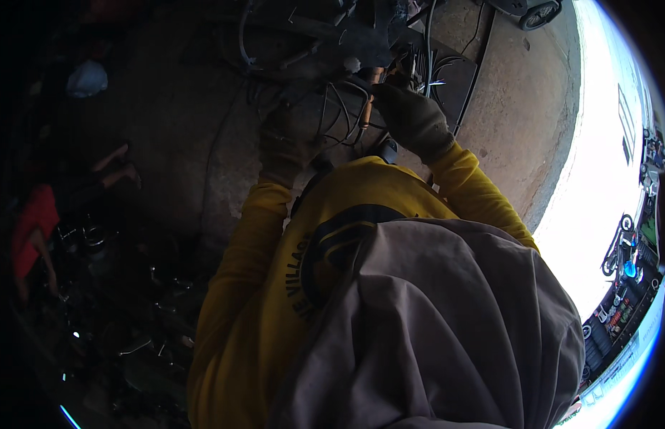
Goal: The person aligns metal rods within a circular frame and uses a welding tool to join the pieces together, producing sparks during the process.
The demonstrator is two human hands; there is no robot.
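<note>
Both my hands wear dark work gloves, below the cluttered edge of a dark metal bench [289, 28]. My left hand [286, 139] is raised in shadow at the bench's near side; its fingers are too dark to make out. My right hand [414, 121] is closed, its fingers bent toward the left beside an orange bar or handle [369, 100] that hangs down. Whatever lies in its fingers is hidden. Between my hands, thin dark cables [339, 114] hang in loops. A bundle of thin rods [418, 68] stands just beyond my right hand.
A dark flat plate [457, 89] lies right of the rods. At far left, a person in a red top [36, 222] is near dark metal parts. A pale rounded object [87, 79] sits upper left. A wheel [539, 14] shows at upper right, with bright ground outside at right.
</note>
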